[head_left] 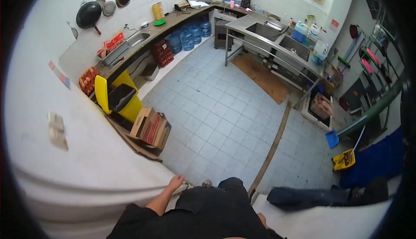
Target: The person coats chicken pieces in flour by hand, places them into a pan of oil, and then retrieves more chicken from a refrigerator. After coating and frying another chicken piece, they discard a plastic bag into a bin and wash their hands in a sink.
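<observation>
My left hand [176, 182] hangs low at the front of my body, beside the lower edge of the white wall [108, 161]. Its fingers look curled in, and anything inside them is hidden. Only a sliver of my right hand [262, 219] shows past my dark shirt [203, 217], its fingers out of sight. Ahead on the left, cardboard boxes [149, 128] are stacked against a yellow bin [130, 109] with its lid up.
Blue-grey floor tiles [203, 117] stretch ahead. A counter with a steel sink [125, 50] runs along the left, water jugs [187, 39] beneath. A double-sink steel table [240, 22] stands at the back right. Dustpans [344, 159] and a white crate [318, 120] are at right.
</observation>
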`<state>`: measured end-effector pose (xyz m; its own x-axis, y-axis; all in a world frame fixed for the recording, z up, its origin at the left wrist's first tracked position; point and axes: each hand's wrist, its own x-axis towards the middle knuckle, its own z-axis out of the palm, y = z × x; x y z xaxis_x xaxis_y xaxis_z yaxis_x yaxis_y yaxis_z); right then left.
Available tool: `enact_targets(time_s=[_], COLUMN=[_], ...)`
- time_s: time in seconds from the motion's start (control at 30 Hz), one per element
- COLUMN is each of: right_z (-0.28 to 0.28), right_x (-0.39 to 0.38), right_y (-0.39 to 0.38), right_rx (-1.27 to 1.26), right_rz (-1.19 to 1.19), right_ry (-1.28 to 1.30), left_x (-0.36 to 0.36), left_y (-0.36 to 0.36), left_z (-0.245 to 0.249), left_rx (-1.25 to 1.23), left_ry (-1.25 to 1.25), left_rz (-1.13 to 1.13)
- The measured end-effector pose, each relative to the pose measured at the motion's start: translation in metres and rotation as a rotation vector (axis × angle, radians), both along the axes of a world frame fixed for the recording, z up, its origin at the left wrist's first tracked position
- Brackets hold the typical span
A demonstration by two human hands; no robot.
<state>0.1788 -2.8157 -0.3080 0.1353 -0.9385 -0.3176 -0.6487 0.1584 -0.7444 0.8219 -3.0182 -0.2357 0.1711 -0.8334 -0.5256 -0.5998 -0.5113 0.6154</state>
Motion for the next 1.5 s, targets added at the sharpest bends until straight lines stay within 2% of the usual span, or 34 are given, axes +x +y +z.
enact_targets(time_s=[0.03,0.07,0.1,0.17,0.23,0.37,0.4,0.43,0.5,0.53,0.57,0.6,0.63,0.67,0.7,0.73,0.77,0.83,0.9,0.93,1.0,1.07,1.1,1.2,1.23,1.27,1.3,1.4,1.43,1.5], right_z=[0.038,0.069,0.077,0.073,0.062,0.039,0.035,0.035,0.033,0.046,-0.003,0.017,0.021,0.038,-0.027,0.026,0.083,0.179,0.209,0.221,0.238,0.244,0.247,0.269,0.276,0.279,0.280,0.250,0.233,0.166], right_x=[0.016,0.032,0.040,0.049,0.052,0.039,0.034,0.028,0.006,0.000,-0.033,-0.031,-0.048,-0.049,-0.071,-0.062,-0.050,-0.026,-0.018,-0.014,-0.015,-0.025,-0.032,-0.054,-0.062,-0.071,-0.078,-0.095,-0.103,-0.107], right_y=[-0.018,-0.047,-0.078,-0.140,-0.204,-0.346,-0.381,-0.421,-0.519,-0.577,-0.626,-0.715,-0.786,-0.858,-0.923,-0.990,-1.051,-1.151,-1.239,-1.276,-1.343,-1.413,-1.446,-1.538,-1.565,-1.590,-1.618,-1.701,-1.733,-1.799], right_rx=[0.544,0.676,0.732,0.741,0.745,0.720,0.716,0.718,0.693,0.687,0.426,0.405,0.263,0.329,-0.136,-0.235,-0.215,-0.211,-0.208,-0.210,-0.087,-0.086,-0.086,-0.157,-0.145,-0.158,-0.172,-0.089,-0.056,0.041], right_rz=[-0.208,-0.268,-0.301,-0.323,-0.322,-0.305,-0.293,-0.291,-0.284,-0.296,-0.300,-0.458,-0.320,-0.445,-0.376,-0.315,-0.261,-0.172,-0.208,-0.236,-0.326,-0.300,-0.260,-0.277,-0.289,-0.300,-0.309,-0.301,-0.272,-0.285], right_ry=[0.215,0.248,0.248,0.236,0.228,0.234,0.243,0.256,0.304,0.320,0.332,0.214,0.155,-0.011,0.181,0.205,0.223,0.060,-0.106,-0.103,-0.397,-0.293,-0.195,-0.231,-0.237,-0.250,-0.263,-0.284,-0.315,-0.342], left_x=[-0.012,-0.023,-0.034,-0.049,-0.063,-0.086,-0.086,-0.086,-0.082,-0.070,-0.062,-0.058,-0.046,-0.051,-0.029,-0.014,-0.011,-0.013,-0.020,-0.022,-0.033,-0.049,-0.063,-0.134,-0.168,-0.195,-0.223,-0.317,-0.345,-0.400], left_y=[-0.064,-0.128,-0.190,-0.301,-0.390,-0.506,-0.514,-0.523,-0.521,-0.514,-0.505,-0.499,-0.490,-0.491,-0.481,-0.473,-0.487,-0.542,-0.628,-0.673,-0.788,-0.936,-1.015,-1.255,-1.324,-1.386,-1.444,-1.582,-1.621,-1.679], left_z=[0.012,0.036,0.059,0.067,0.090,0.043,0.011,0.000,-0.013,-0.038,-0.062,-0.058,-0.078,-0.060,-0.109,-0.098,-0.100,-0.099,-0.101,-0.102,-0.107,-0.099,-0.082,0.004,0.059,0.085,0.114,0.176,0.174,0.154], left_rx=[-0.208,-0.299,-0.319,-0.369,-0.435,-0.496,-0.367,-0.246,-0.006,0.059,0.127,0.179,0.153,0.207,-0.015,0.267,0.343,0.393,0.373,0.343,0.256,0.079,-0.024,-0.458,-0.489,-0.533,-0.607,-0.616,-0.626,-0.529], left_ry=[-0.017,0.063,0.130,0.159,0.110,0.070,0.110,0.146,0.067,-0.035,-0.091,-0.052,-0.181,-0.233,-0.295,-0.219,-0.201,-0.185,-0.177,-0.168,-0.153,-0.097,-0.066,-0.046,-0.048,0.080,0.055,0.142,0.256,0.267], left_rz=[-0.005,-0.065,-0.090,-0.155,-0.249,-0.041,0.043,0.123,-0.003,-0.130,-0.105,-0.092,-0.165,-0.135,-0.729,-0.326,-0.266,-0.197,-0.162,-0.148,-0.100,-0.016,-0.006,-0.062,-0.136,-0.141,-0.241,-0.361,-0.369,-0.371])
